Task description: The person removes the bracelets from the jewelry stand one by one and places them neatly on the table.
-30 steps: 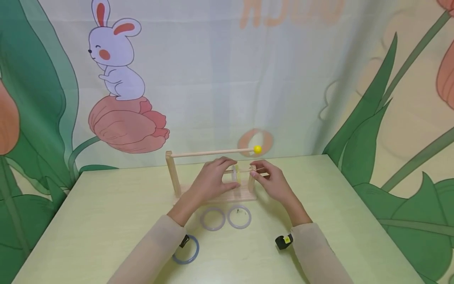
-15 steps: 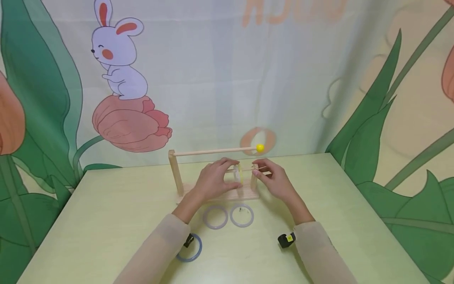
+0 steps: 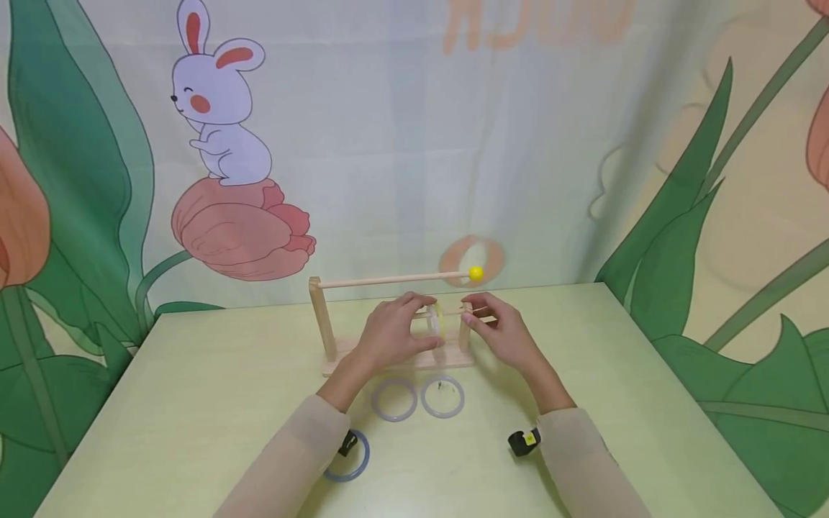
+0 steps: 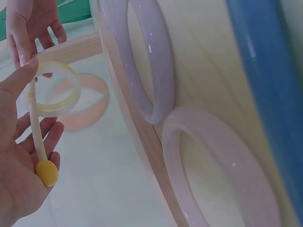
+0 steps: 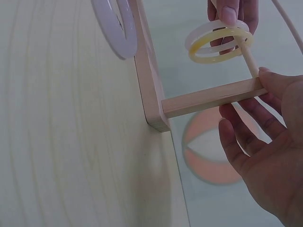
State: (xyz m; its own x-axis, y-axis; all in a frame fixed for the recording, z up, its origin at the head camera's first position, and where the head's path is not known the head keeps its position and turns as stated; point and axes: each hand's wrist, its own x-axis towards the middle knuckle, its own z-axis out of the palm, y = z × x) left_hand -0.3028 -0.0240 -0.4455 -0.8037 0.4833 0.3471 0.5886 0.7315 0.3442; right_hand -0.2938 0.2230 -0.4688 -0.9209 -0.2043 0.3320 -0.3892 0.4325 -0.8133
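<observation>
A wooden bangle stand point(image 3: 401, 363) has a tall left post and a short right post point(image 5: 213, 98). Its lower rod point(image 5: 248, 59) runs leftward from the short post to a yellow ball end point(image 4: 47, 173), which the left hand hides in the head view. On this rod hang a yellow bangle point(image 5: 208, 56) and a white bangle point(image 5: 196, 34), side by side. My left hand point(image 3: 391, 331) holds them between thumb below and fingers above. My right hand point(image 3: 501, 331) pinches the top of the short post, thumb on the near side where the rod joins.
The upper rod point(image 3: 395, 278) extends right above both hands and ends in a yellow ball point(image 3: 476, 273). Two pale purple bangles point(image 3: 413, 406) point(image 3: 424, 406) lie before the stand. A blue bangle point(image 3: 352, 476) lies partly under the left cuff. A printed curtain point(image 3: 363, 144) hangs behind the table point(image 3: 194, 403).
</observation>
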